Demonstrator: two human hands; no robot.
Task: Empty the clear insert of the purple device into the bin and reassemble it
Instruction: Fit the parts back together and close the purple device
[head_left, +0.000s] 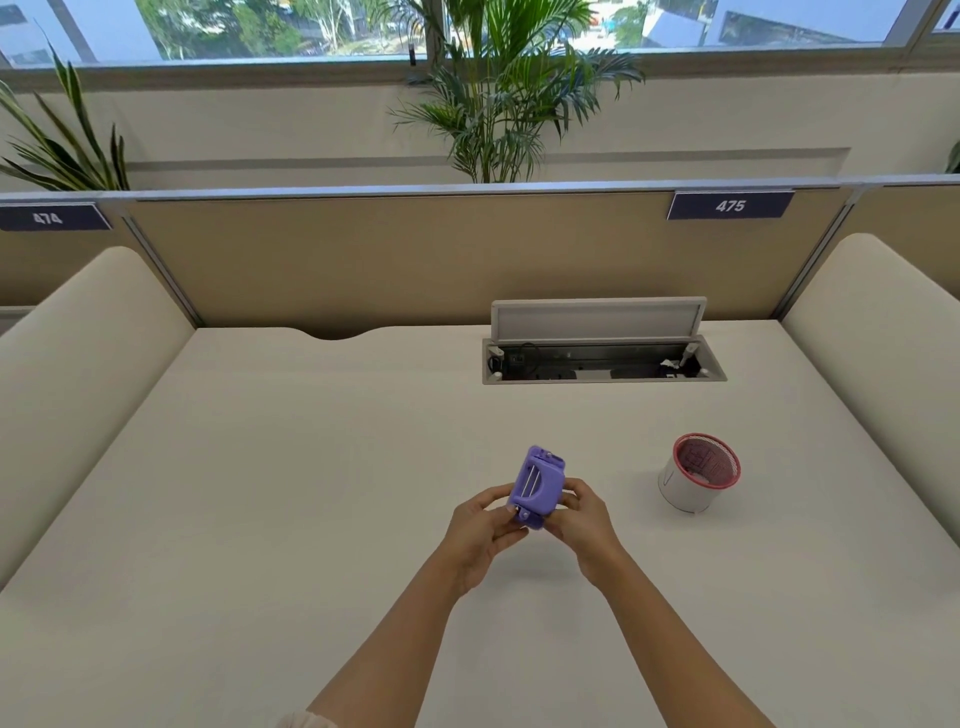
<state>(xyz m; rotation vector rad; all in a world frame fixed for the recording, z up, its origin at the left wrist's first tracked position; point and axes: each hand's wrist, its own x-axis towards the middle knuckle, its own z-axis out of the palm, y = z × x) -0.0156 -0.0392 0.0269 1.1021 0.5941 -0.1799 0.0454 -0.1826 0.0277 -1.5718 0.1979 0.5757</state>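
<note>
Above the middle of the desk I hold the small purple device (537, 483) upright between both hands. My left hand (480, 535) grips its lower left corner with thumb and fingers. My right hand (584, 525) clasps its right side. The device's face shows two thin metal bars; the clear insert cannot be made out. The bin (693, 475), a small white cylinder with a red rim and patterned red lining, stands on the desk to the right of my hands, tilted toward me.
The cream desk (311, 493) has padded side panels at left and right. An open cable hatch (602, 358) with its lid raised sits at the back right. A beige partition (363, 249) with number plates 474 and 475 closes the far edge; plants stand behind it.
</note>
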